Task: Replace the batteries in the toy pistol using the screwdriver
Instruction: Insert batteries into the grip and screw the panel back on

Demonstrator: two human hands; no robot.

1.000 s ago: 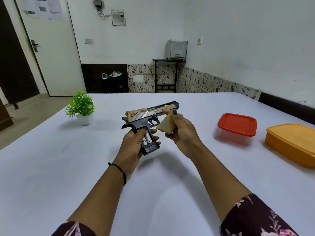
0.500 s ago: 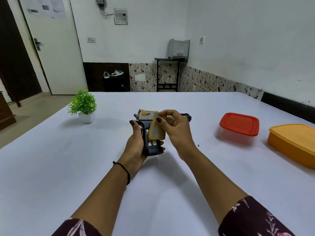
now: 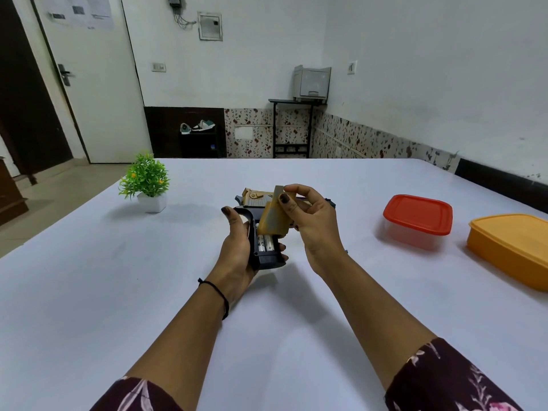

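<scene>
While the left hand (image 3: 237, 247) grips the toy pistol (image 3: 268, 260) over the counter (image 3: 118, 292), the right hand (image 3: 314, 229) pinches the gold grip cover (image 3: 272, 221).
Left fingers curl round the black grip, butt toward the camera. Batteries (image 3: 265, 243) show in the uncovered lower compartment. The cover lies tilted over the upper grip. Potted plant (image 3: 146, 180) at far left, red-lidded box (image 3: 418, 215) and orange box (image 3: 513, 244) to the right, well apart.

matt plastic toy pistol (image 3: 257, 229), glossy plastic containers (image 3: 418, 215), smooth table (image 3: 89, 292)
</scene>
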